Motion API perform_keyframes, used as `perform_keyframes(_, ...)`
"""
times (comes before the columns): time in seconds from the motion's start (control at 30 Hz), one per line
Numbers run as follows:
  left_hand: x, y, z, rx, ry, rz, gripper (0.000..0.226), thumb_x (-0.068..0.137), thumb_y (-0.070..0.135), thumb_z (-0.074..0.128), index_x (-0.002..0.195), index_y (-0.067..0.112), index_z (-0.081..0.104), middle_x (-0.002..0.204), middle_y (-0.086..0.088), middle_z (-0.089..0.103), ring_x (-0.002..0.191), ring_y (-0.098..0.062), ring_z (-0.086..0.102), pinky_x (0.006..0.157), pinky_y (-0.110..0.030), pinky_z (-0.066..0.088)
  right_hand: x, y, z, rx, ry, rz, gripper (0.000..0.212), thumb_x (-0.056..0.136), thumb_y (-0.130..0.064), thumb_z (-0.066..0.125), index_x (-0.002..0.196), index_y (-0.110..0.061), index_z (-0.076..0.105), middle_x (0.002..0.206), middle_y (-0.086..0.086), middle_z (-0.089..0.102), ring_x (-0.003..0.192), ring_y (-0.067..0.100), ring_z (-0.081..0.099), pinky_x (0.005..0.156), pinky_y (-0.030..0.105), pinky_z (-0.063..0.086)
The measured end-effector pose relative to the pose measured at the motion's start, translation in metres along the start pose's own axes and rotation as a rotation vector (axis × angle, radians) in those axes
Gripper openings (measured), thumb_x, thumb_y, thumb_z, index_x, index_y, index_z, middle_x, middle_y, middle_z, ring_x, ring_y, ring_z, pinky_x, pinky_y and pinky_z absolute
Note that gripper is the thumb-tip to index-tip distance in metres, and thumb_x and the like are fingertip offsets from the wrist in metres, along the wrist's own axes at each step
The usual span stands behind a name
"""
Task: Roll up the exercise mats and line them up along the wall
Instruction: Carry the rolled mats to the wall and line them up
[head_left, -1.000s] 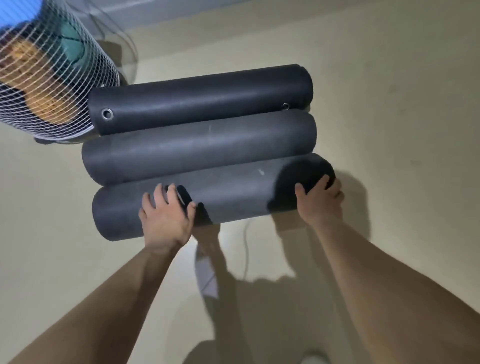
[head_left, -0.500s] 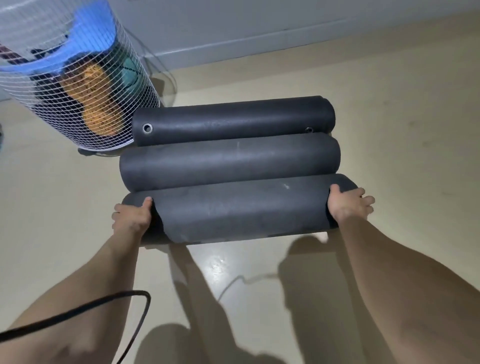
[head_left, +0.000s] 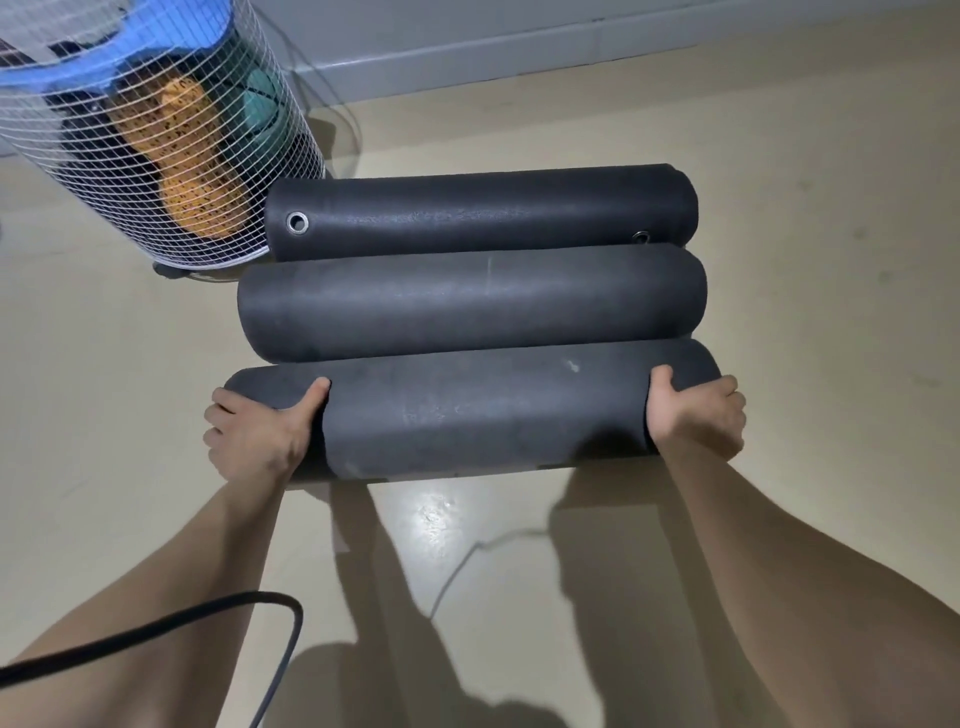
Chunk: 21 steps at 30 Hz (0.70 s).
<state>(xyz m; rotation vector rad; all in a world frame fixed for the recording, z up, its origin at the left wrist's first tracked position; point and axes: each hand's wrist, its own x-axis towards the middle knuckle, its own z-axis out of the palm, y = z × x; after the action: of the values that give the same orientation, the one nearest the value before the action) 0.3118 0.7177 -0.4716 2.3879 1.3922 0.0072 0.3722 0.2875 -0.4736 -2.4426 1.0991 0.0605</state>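
Currently, both hands grip the nearest rolled mat (head_left: 467, 415), one at each end. My left hand (head_left: 254, 431) wraps the left end, thumb over the top of the roll and fingers curled round the end face. My right hand (head_left: 696, 415) holds the right end in the same manner. The roll lies crosswise between the two grips, low over the beige floor (head_left: 831, 260); I cannot tell whether it rests there.

Directly beyond my hands lies the middle rolled mat (head_left: 467, 301), touching the held roll along its length. Beyond that lies the far rolled mat (head_left: 483, 213), touching the middle one, with a metal grommet (head_left: 297, 223) near its left end. All three rolls run parallel.

Beyond and left of my left hand stands a white wire-mesh basket (head_left: 249, 171), just beside the far roll's left end. The grey wall base (head_left: 519, 57) runs well beyond the far roll. Nearer than the grips, a black cable (head_left: 208, 618) crosses my left forearm, and a thin white cord (head_left: 467, 556) lies on the floor between my arms.
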Motion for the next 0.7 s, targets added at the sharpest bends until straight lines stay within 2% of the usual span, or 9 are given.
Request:
perform_keyframes(0.17, 0.012, -0.009, -0.003, 0.018, -0.109, 0.017, 0.126, 0.067, 0.091, 0.063, 0.148, 0.0, 0.027, 0.149, -0.023, 0.039, 0.135, -0.048, 0.041, 0.11, -0.057, 0.036, -0.009, -0.007, 0.014, 0.023, 0.077, 0.004, 0.075, 0.097, -0.051, 0.044, 0.151, -0.001, 0.034, 0.144, 0.028, 0.045, 0.129, 0.048, 0.045, 0.105, 0.055, 0.037)
perform_keyframes(0.27, 0.0, -0.009, -0.003, 0.091, -0.013, 0.129, 0.112, 0.082, 0.083, 0.055, 0.152, 0.001, 0.026, 0.158, -0.025, 0.031, 0.143, -0.05, 0.03, 0.115, -0.061, 0.028, -0.029, -0.021, 0.022, -0.208, 0.19, -0.447, 0.062, 0.095, -0.043, 0.036, 0.144, -0.008, 0.048, 0.147, 0.025, 0.045, 0.127, 0.049, 0.045, 0.111, 0.062, 0.028)
perform_keyframes(0.3, -0.008, -0.007, -0.001, 0.144, 0.01, 0.238, 0.096, 0.092, 0.074, 0.048, 0.155, 0.005, 0.026, 0.161, -0.025, 0.025, 0.146, -0.051, 0.024, 0.117, -0.063, 0.023, -0.039, -0.028, 0.024, -0.281, 0.132, -0.626, 0.063, 0.096, -0.047, 0.032, 0.143, -0.009, 0.051, 0.148, 0.022, 0.047, 0.131, 0.046, 0.043, 0.114, 0.062, 0.026)
perform_keyframes(0.37, -0.026, 0.004, 0.005, 0.258, -0.098, 0.462, 0.071, 0.105, 0.061, 0.03, 0.163, 0.02, 0.021, 0.17, -0.018, 0.011, 0.154, -0.047, 0.007, 0.122, -0.064, 0.01, -0.066, -0.049, 0.026, -0.417, -0.144, -0.86, 0.082, 0.096, -0.067, 0.017, 0.152, -0.013, 0.043, 0.158, 0.015, 0.04, 0.144, 0.039, 0.033, 0.121, 0.063, 0.016)
perform_keyframes(0.4, -0.033, 0.011, 0.008, 0.318, -0.18, 0.532, 0.072, 0.104, 0.064, 0.023, 0.165, 0.026, 0.014, 0.173, -0.013, 0.003, 0.157, -0.042, -0.002, 0.123, -0.064, 0.003, -0.078, -0.059, 0.025, -0.479, -0.286, -0.91, 0.095, 0.09, -0.08, 0.018, 0.159, -0.015, 0.031, 0.164, 0.012, 0.03, 0.151, 0.037, 0.023, 0.122, 0.064, 0.009)
perform_keyframes(0.47, -0.043, 0.018, 0.009, 0.422, -0.268, 0.611, 0.092, 0.094, 0.082, 0.02, 0.166, 0.026, 0.002, 0.174, -0.008, -0.006, 0.158, -0.039, -0.012, 0.121, -0.065, -0.006, -0.087, -0.072, 0.03, -0.624, -0.439, -1.004, 0.13, 0.067, -0.099, 0.042, 0.163, -0.016, 0.012, 0.168, 0.007, 0.016, 0.156, 0.034, 0.011, 0.121, 0.065, 0.002)
perform_keyframes(0.53, -0.046, 0.015, 0.007, 0.454, -0.271, 0.679, 0.111, 0.083, 0.092, 0.027, 0.165, 0.023, 0.0, 0.174, -0.009, -0.005, 0.158, -0.039, -0.011, 0.122, -0.065, -0.004, -0.082, -0.077, 0.029, -0.734, -0.448, -1.103, 0.152, 0.043, -0.098, 0.062, 0.161, -0.016, 0.011, 0.166, 0.006, 0.018, 0.153, 0.032, 0.017, 0.121, 0.062, 0.01)
perform_keyframes(0.6, -0.055, 0.002, 0.004, 0.361, -0.195, 0.664, 0.119, 0.077, 0.093, 0.042, 0.163, 0.017, 0.012, 0.171, -0.015, 0.008, 0.158, -0.039, -0.001, 0.124, -0.063, 0.005, -0.072, -0.082, 0.027, -0.762, -0.4, -1.154, 0.152, 0.033, -0.095, 0.065, 0.156, -0.017, 0.02, 0.158, 0.004, 0.03, 0.143, 0.03, 0.031, 0.117, 0.057, 0.023)
perform_keyframes(0.7, -0.09, -0.008, 0.011, 0.069, -0.05, 0.363, 0.12, 0.074, 0.085, 0.061, 0.158, 0.007, 0.023, 0.167, -0.021, 0.016, 0.155, -0.041, 0.011, 0.118, -0.065, 0.025, -0.069, -0.094, 0.03, -0.816, -0.375, -1.184, 0.147, 0.032, -0.098, 0.061, 0.15, -0.018, 0.03, 0.146, 0.001, 0.043, 0.131, 0.029, 0.043, 0.107, 0.054, 0.034)
